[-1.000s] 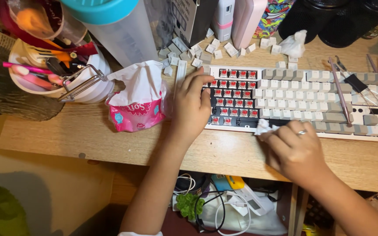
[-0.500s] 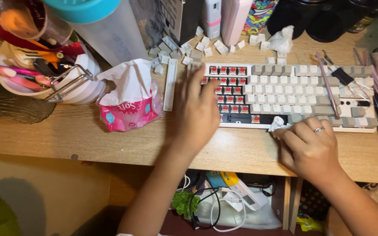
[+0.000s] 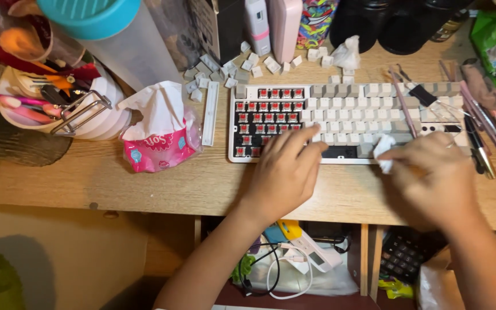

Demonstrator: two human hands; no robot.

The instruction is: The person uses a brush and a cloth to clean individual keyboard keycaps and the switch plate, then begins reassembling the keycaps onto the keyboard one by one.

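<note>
My left hand (image 3: 285, 172) lies flat on the near edge of the keyboard (image 3: 345, 117), fingers loose and apart, holding nothing, just pressing down. My right hand (image 3: 431, 175) is pinched shut on a small wad of white tissue (image 3: 383, 150), and the wad touches the keys near the bottom row. I think the good way to wipe is to keep the board pinned so it cannot slide, and to rub softly with the tissue so no key pops off. The keyboard sits on the wooden desk (image 3: 116, 183), in the middle, a bit to the far side of my hands. Its long side runs left to right, flat on the desk, with the bare red switches (image 3: 262, 112) at the left end and the grey and white keys to the right. A pink tissue pack (image 3: 159, 143) sits to the left, and loose keycaps (image 3: 248, 63) lie at the far side.
</note>
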